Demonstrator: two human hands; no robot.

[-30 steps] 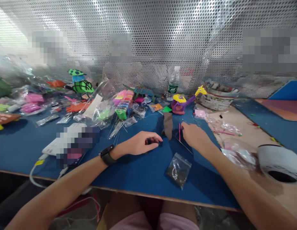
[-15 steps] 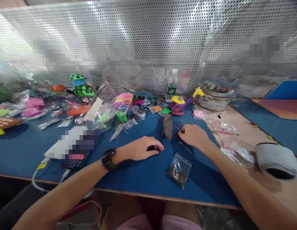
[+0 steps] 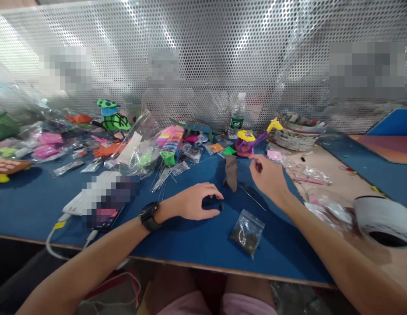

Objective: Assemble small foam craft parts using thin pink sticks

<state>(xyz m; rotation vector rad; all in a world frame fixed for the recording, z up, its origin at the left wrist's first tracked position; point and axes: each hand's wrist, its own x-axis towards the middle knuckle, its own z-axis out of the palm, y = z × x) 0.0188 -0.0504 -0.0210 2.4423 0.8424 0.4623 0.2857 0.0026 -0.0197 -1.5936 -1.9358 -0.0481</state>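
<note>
Progress, left to right: work judged part done. The left hand (image 3: 197, 201) rests on the counter (image 3: 190, 245), thumb and fingers spread apart and gripping nothing visible. A small dark lump (image 3: 222, 206) lies loose just beside its fingertips, apart from the brown piece (image 3: 231, 173). That piece, located between the two hands and slightly to their far side, appears already shaped, though its fine detail is too small to assess. Near it, a small plastic bag (image 3: 247, 234) contains dark material, seemingly some still unused. A thin wire (image 3: 252, 197) lies unattached to the right of the piece. The right hand (image 3: 269, 177) is raised with fingers curled; whether anything is pinched there cannot be told.

Surface and room, left to right: the blue counter is crowded along its far side. Noted: an orange figure (image 3: 11, 167) at the left edge, pink packets (image 3: 47, 144), a white block (image 3: 96, 192) beside a phone (image 3: 105, 218), a bundle of wires (image 3: 160, 179), a water bottle (image 3: 236, 118), a giraffe figure (image 3: 273, 124), a bowl (image 3: 295, 133) and, nearer at right, a white roll (image 3: 382, 216). A perforated metal wall (image 3: 203, 43) stands behind
</note>
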